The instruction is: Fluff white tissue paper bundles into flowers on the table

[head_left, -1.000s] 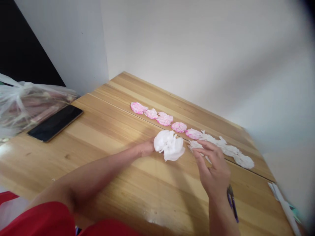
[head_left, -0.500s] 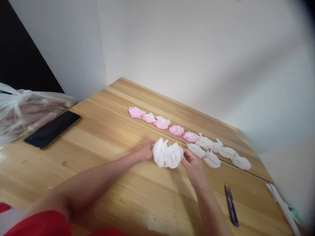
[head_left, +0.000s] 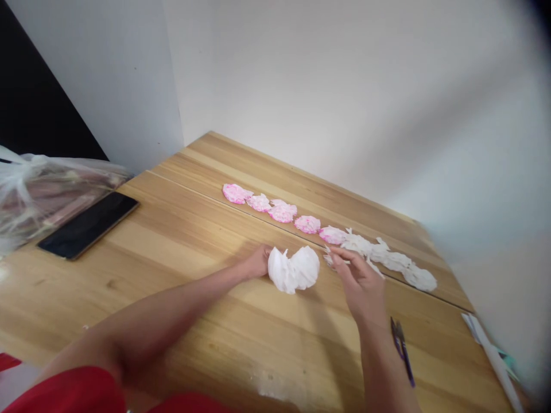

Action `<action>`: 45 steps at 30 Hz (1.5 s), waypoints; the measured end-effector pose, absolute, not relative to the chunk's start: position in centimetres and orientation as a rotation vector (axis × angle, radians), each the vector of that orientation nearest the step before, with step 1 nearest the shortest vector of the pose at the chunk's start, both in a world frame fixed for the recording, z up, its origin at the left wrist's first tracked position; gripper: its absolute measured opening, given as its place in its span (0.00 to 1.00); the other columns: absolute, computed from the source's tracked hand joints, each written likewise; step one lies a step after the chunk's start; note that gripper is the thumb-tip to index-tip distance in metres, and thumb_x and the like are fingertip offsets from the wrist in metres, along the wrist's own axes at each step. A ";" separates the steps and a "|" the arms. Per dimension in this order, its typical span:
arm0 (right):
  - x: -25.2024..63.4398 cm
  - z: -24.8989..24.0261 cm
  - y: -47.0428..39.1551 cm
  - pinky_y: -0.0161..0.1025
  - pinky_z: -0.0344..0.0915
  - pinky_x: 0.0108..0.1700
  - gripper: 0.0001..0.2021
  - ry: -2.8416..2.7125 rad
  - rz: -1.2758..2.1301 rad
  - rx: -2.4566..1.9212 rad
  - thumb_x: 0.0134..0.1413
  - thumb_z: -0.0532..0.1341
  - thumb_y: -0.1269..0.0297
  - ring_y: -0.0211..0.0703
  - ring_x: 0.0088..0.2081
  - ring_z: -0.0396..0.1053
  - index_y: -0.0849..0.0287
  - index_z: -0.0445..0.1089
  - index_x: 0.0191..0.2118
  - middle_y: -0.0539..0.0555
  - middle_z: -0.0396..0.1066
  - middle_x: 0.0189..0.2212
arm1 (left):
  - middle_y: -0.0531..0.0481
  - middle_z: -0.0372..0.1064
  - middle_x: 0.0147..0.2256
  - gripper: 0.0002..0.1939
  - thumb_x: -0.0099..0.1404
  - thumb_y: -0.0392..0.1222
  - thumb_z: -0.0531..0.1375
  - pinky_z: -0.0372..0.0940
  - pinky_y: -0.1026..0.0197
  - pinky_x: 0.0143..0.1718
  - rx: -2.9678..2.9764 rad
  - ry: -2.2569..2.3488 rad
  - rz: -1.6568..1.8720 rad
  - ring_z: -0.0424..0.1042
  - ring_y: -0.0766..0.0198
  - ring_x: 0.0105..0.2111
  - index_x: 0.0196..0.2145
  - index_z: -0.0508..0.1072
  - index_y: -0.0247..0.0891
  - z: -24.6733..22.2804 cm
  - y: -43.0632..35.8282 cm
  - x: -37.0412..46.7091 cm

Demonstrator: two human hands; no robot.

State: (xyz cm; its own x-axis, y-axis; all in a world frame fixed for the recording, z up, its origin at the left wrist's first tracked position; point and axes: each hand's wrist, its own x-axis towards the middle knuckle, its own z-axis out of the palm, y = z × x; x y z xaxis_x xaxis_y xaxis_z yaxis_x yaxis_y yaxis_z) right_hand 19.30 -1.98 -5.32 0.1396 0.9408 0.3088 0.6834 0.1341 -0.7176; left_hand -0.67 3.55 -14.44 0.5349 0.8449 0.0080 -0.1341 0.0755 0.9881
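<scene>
My left hand is closed on a gathered white tissue-paper flower, held above the wooden table at its left edge; the flower partly hides the fingertips. To the right, apart from that flower, my right hand has its thumb and forefinger close together. A small pale bit shows at their tips, and I cannot make out whether it is held or lies behind. Finished-looking pink-edged paper flowers lie in a row beyond. White paper flowers continue the row, some partly hidden by my right hand.
Thread snips lie on the table beside my right forearm. A black phone rests at the left, against a clear plastic bag of materials. White paper strips lie at the right edge. Walls stand behind the table.
My right hand has come off the white flower and moved right, in front of the white flowers on the table. My left hand keeps hold, and the flower's right side has shifted shape.
</scene>
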 end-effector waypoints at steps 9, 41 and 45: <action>17.6 -7.4 -1.7 0.37 0.66 0.37 0.11 -1.780 0.685 -1.561 0.55 0.56 0.61 0.42 0.36 0.71 0.56 0.75 0.38 0.54 0.75 0.35 | 0.48 0.76 0.29 0.06 0.53 0.38 0.61 0.65 0.64 0.34 1.436 0.485 0.779 0.72 0.64 0.30 0.27 0.76 0.32 -14.1 3.0 -0.7; 17.9 -6.1 -2.1 0.41 0.68 0.37 0.24 -1.762 0.850 -1.637 0.56 0.57 0.53 0.41 0.35 0.69 0.55 0.61 0.57 0.54 0.70 0.37 | 0.43 0.74 0.45 0.16 0.56 0.42 0.60 0.64 0.61 0.48 1.314 0.706 0.915 0.71 0.57 0.44 0.41 0.74 0.31 -14.6 4.2 -0.8; 16.9 -5.7 -2.8 0.41 0.67 0.38 0.24 -1.767 0.842 -1.569 0.56 0.59 0.58 0.40 0.32 0.67 0.55 0.59 0.58 0.49 0.68 0.28 | 0.43 0.75 0.42 0.14 0.55 0.39 0.60 0.66 0.60 0.44 1.342 0.733 0.857 0.72 0.56 0.42 0.39 0.75 0.29 -14.7 3.9 -0.8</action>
